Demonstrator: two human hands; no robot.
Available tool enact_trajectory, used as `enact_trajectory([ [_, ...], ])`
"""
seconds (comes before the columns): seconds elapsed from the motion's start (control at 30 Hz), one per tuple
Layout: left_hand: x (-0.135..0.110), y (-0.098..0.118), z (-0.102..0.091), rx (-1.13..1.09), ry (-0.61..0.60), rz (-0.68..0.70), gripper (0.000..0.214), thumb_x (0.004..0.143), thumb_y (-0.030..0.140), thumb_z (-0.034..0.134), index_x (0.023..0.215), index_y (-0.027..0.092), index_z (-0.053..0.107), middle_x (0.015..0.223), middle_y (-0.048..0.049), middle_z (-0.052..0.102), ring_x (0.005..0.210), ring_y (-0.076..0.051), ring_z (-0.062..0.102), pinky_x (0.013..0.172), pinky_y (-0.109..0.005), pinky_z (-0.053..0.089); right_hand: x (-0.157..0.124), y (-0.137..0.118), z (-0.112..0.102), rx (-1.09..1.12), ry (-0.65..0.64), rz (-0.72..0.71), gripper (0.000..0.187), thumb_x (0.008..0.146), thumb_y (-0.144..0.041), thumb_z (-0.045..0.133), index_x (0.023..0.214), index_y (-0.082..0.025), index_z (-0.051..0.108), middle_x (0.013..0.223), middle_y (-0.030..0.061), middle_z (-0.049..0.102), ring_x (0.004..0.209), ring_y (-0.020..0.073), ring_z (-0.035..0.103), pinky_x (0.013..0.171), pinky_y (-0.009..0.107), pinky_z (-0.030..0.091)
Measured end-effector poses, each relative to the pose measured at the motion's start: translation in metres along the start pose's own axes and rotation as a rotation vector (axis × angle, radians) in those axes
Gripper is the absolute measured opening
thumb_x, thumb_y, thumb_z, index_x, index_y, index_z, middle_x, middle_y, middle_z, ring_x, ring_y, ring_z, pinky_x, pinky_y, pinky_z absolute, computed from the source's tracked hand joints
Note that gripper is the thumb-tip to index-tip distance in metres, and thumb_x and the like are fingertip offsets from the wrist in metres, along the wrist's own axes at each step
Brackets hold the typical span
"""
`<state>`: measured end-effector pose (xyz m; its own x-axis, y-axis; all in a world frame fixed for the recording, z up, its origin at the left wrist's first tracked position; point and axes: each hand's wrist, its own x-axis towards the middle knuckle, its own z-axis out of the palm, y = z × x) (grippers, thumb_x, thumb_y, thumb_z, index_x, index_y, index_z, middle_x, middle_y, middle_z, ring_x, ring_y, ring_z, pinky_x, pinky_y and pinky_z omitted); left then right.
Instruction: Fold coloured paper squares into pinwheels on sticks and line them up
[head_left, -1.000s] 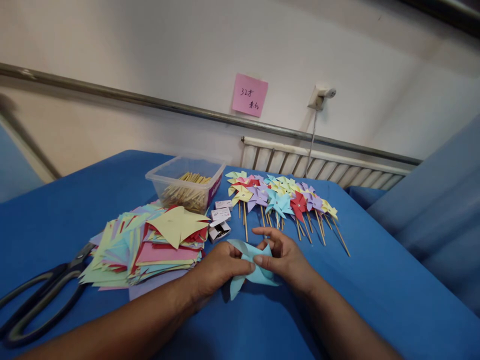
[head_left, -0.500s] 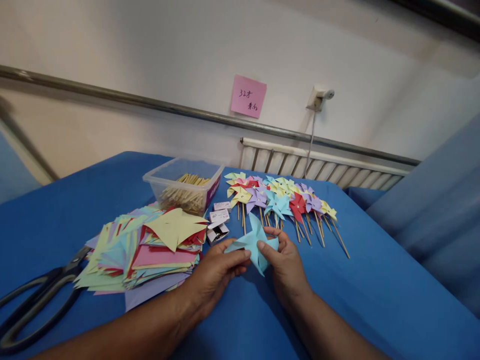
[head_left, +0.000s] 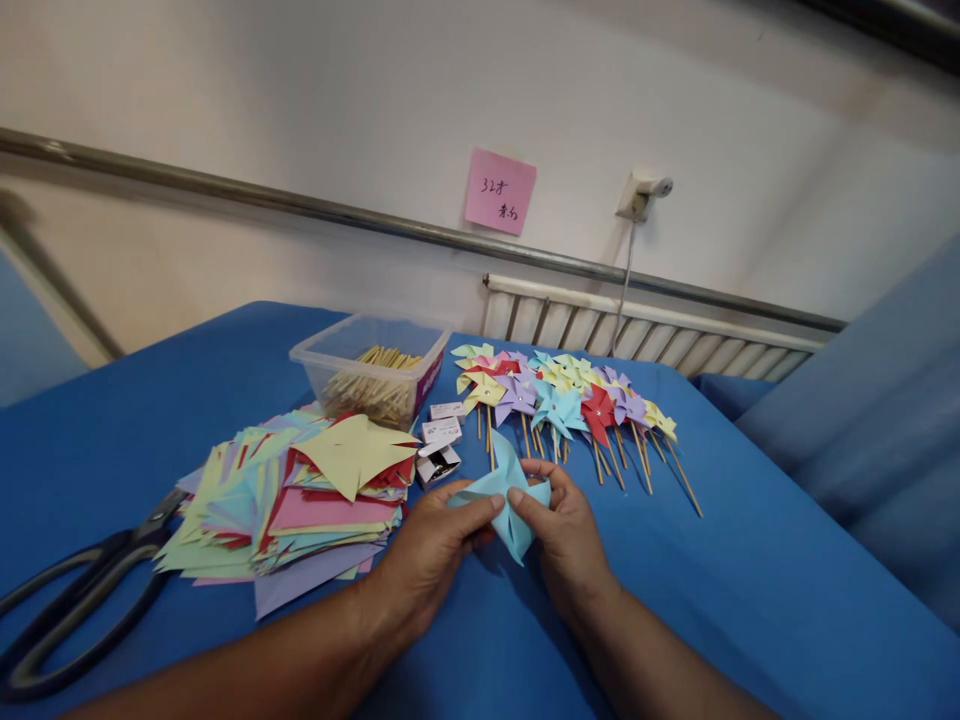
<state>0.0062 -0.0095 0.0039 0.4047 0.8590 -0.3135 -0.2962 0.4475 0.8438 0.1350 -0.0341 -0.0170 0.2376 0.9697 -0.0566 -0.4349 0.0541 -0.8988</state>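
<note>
**Thin folded paper, pinched at its middle by both hands**

The light-blue folded paper pinwheel head (head_left: pixel 501 487) is held just above the blue-covered counter (head_left: pixel 735 600), straight in front of the person, between the left hand (head_left: pixel 429 548) and the right hand (head_left: pixel 568 540). Both sets of fingers (head_left: pixel 487 506) are closed narrowly on it. Thumb and forefinger pinch in from each side, and their tips almost meet at the centre, where the folded-in corners gather. One pointed vane stands up behind the fingertips, and another hangs down between the hands toward the cloth.

The piece looks very light and thin. It is a soft sheet that would bend at a touch, crease for good under a hard squeeze, and tear most easily along its cuts. The folded-in corners will probably spring back open if the pinch loosens. The centre, where the layers overlap and the paper is stiffest, seems the safest place to hold it. The curled vanes are best left free, since pressure there would flatten them. Dry paper is not slippery, though the stacked layers could slide over one another.

To the left lies a loose pile of cut coloured paper squares (head_left: pixel 300 495), with large black-handled scissors (head_left: pixel 82 590) beyond it at the counter's edge. Small white boxes (head_left: pixel 439 448) sit just past the left hand. Behind them is a clear plastic tub of wooden sticks (head_left: pixel 371 372). A row of finished coloured pinwheels on sticks (head_left: pixel 570 405) lies beyond the right hand.
</note>
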Motion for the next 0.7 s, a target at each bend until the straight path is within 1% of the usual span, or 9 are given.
enact_trajectory([
  [0.1,0.000,0.002,0.000,-0.015,0.007,-0.005,0.024,0.066,0.026,0.074,0.086,0.014,0.068,0.079,-0.0067,0.071,0.073,-0.019,0.064,0.071,-0.030,0.048,-0.001,-0.001,-0.001,-0.034,-0.043,-0.002,0.044,0.067,-0.030,0.077,0.104,-0.018,0.054,0.075,-0.0009,0.063,0.055,0.0114,0.057,0.054,0.023,0.046],
  [0.17,0.002,0.005,-0.001,-0.061,0.005,-0.012,0.023,0.068,0.024,0.072,0.088,0.014,0.068,0.080,-0.0072,0.072,0.071,-0.019,0.065,0.071,-0.030,0.050,-0.003,-0.005,-0.002,-0.061,-0.071,-0.021,0.046,0.070,-0.032,0.074,0.109,-0.019,0.053,0.075,-0.0007,0.063,0.057,0.0122,0.057,0.055,0.024,0.046],
  [0.27,0.006,0.010,-0.005,-0.150,0.013,-0.048,0.024,0.069,0.020,0.071,0.091,0.014,0.067,0.081,-0.0081,0.073,0.070,-0.019,0.067,0.071,-0.031,0.052,-0.005,-0.011,-0.003,-0.124,-0.107,-0.111,0.045,0.077,-0.034,0.067,0.118,-0.023,0.051,0.075,-0.0011,0.060,0.064,0.0141,0.057,0.061,0.026,0.046],
  [0.33,0.009,0.014,-0.008,-0.185,0.010,-0.072,0.023,0.069,0.018,0.070,0.091,0.013,0.067,0.080,-0.0091,0.074,0.070,-0.019,0.068,0.071,-0.030,0.052,-0.005,-0.013,-0.004,-0.150,-0.141,-0.185,0.045,0.079,-0.032,0.064,0.122,-0.027,0.050,0.078,-0.0011,0.059,0.068,0.0148,0.056,0.066,0.027,0.045],
  [0.4,0.010,0.017,-0.010,-0.209,-0.002,-0.080,0.022,0.070,0.017,0.068,0.092,0.012,0.067,0.079,-0.0094,0.074,0.070,-0.020,0.069,0.071,-0.030,0.053,-0.004,-0.013,-0.005,-0.176,-0.192,-0.257,0.045,0.082,-0.030,0.060,0.124,-0.030,0.048,0.081,-0.0011,0.059,0.071,0.0149,0.056,0.069,0.029,0.045],
  [0.47,0.011,0.019,-0.011,-0.228,-0.023,-0.084,0.021,0.071,0.018,0.066,0.092,0.012,0.067,0.079,-0.0092,0.074,0.069,-0.021,0.069,0.069,-0.031,0.054,-0.004,-0.013,-0.008,-0.264,-0.254,-0.331,0.042,0.085,-0.026,0.055,0.126,-0.031,0.048,0.080,-0.0009,0.058,0.072,0.0152,0.055,0.071,0.029,0.044],
  [0.53,0.012,0.021,-0.012,-0.239,-0.036,-0.087,0.018,0.072,0.018,0.065,0.090,0.013,0.066,0.077,-0.0085,0.074,0.065,-0.021,0.069,0.066,-0.032,0.054,-0.005,-0.013,-0.010,-0.407,-0.337,-0.387,0.039,0.087,-0.023,0.051,0.125,-0.030,0.051,0.079,-0.0004,0.059,0.073,0.0158,0.056,0.071,0.030,0.044],
  [0.6,0.012,0.022,-0.012,-0.237,-0.030,-0.094,0.015,0.072,0.017,0.065,0.087,0.013,0.066,0.074,-0.0078,0.074,0.063,-0.020,0.068,0.065,-0.032,0.054,-0.006,-0.016,-0.013,-0.548,-0.406,-0.428,0.036,0.087,-0.019,0.051,0.121,-0.029,0.056,0.079,0.0000,0.061,0.073,0.0162,0.057,0.070,0.030,0.044],
  [0.7,0.012,0.021,-0.013,-0.214,-0.010,-0.097,0.013,0.071,0.017,0.066,0.084,0.013,0.066,0.073,-0.0070,0.073,0.064,-0.018,0.067,0.066,-0.029,0.053,-0.007,-0.020,-0.015,-0.683,-0.439,-0.494,0.031,0.082,-0.017,0.057,0.109,-0.029,0.064,0.079,0.0000,0.063,0.070,0.0158,0.057,0.069,0.030,0.045],
])
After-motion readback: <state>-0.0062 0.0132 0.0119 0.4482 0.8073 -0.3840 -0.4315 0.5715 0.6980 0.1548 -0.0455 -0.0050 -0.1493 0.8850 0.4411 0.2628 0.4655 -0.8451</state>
